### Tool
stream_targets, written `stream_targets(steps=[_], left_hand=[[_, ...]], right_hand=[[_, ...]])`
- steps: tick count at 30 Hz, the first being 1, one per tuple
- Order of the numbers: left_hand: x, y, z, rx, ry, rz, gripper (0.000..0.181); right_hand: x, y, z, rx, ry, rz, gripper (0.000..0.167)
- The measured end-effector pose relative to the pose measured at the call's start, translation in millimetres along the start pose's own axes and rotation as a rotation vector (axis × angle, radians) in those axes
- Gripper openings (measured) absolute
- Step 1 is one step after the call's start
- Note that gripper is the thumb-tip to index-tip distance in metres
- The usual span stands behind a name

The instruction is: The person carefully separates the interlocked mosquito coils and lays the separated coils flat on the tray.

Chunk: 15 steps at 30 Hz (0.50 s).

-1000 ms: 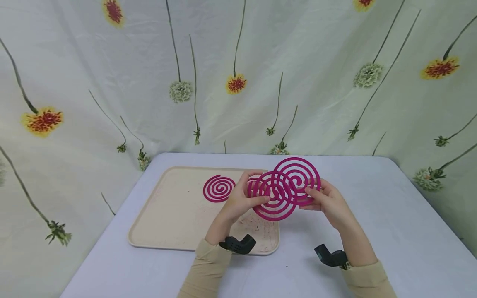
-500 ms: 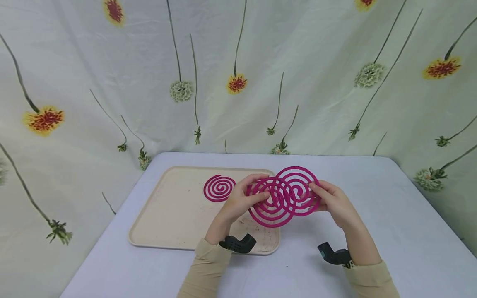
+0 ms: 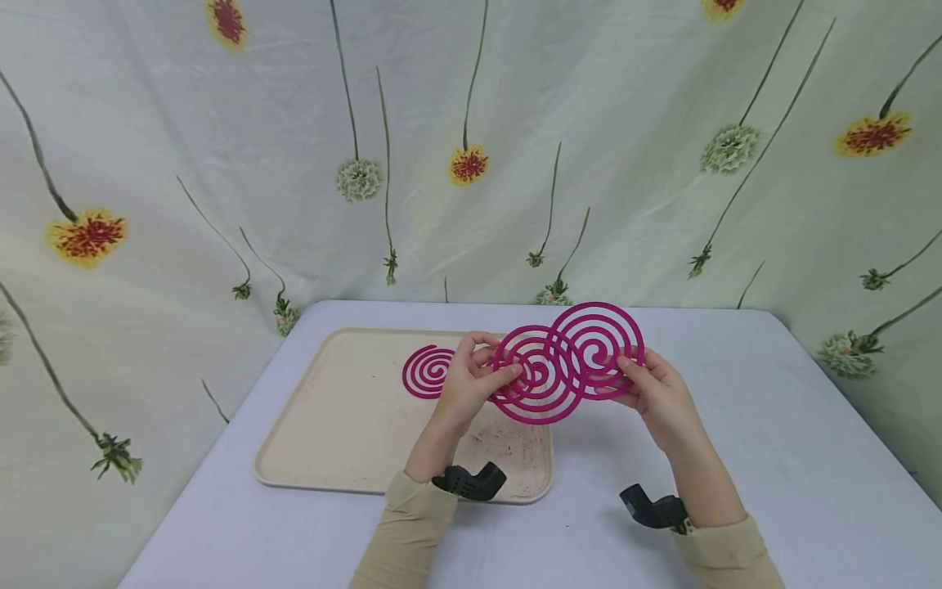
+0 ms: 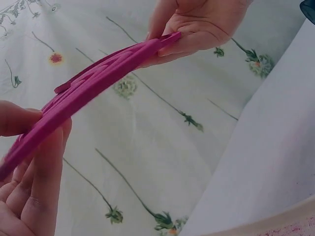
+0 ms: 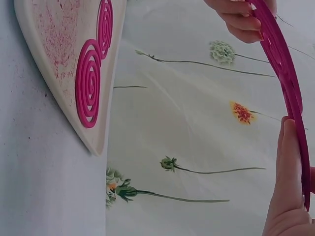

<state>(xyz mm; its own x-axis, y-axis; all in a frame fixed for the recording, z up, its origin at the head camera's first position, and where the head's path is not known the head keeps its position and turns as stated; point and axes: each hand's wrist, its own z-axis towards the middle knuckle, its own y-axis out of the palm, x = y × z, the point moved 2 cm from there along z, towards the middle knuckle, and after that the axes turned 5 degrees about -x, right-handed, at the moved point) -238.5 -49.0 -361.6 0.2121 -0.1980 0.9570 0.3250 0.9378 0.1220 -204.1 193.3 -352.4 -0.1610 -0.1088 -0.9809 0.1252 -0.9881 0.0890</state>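
Two magenta mosquito coils overlap in mid-air in front of the chest, partly over the tray's right end. My left hand [image 3: 465, 383] pinches the nearer left coil [image 3: 540, 420], thumb on its face and fingers behind. The right coil [image 3: 596, 306] sits higher and further right, its right edge pinched by my right hand [image 3: 668, 401]. Seen edge-on in the left wrist view, the two coils [image 4: 93, 93] lie flat against each other and slightly bowed. Whether their windings still interlock, I cannot tell.
A beige tray [image 3: 331, 425] lies on the white-covered table [image 3: 743, 409], left of centre, with reddish crumbs on it. One coil [image 3: 406, 374] rests on it behind my left hand; the right wrist view shows another coil [image 5: 78, 88] there. A flowered cloth [image 3: 625, 123] hangs behind.
Both hands dipped with the coils, then rose again. The right coil has shifted a little to the right, so the two overlap somewhat less than a second ago.
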Motion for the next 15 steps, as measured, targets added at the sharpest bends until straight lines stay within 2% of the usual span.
stream_targets(steps=[2,5,10,12,15], left_hand=[[0.3,0.8,-0.4,-0.002,0.000,-0.015,0.042],[1.2,2.5,-0.7,-0.042,-0.008,-0.032,0.050],[2.5,3.4,-1.1,-0.105,-0.036,0.005,0.054],[2.8,2.0,-1.0,-0.121,-0.043,0.026,0.052],[3.7,-1.5,-0.8,-0.165,-0.030,0.049,0.055]], right_hand=[[0.5,2.9,0.1,0.003,0.003,0.046,0.049],[2.4,6.8,0.6,-0.004,0.000,0.110,0.043],[4.7,11.3,0.9,-0.028,-0.017,0.164,0.038],[4.9,11.1,0.7,-0.048,-0.014,0.133,0.043],[4.2,7.9,0.1,-0.107,0.001,0.013,0.051]])
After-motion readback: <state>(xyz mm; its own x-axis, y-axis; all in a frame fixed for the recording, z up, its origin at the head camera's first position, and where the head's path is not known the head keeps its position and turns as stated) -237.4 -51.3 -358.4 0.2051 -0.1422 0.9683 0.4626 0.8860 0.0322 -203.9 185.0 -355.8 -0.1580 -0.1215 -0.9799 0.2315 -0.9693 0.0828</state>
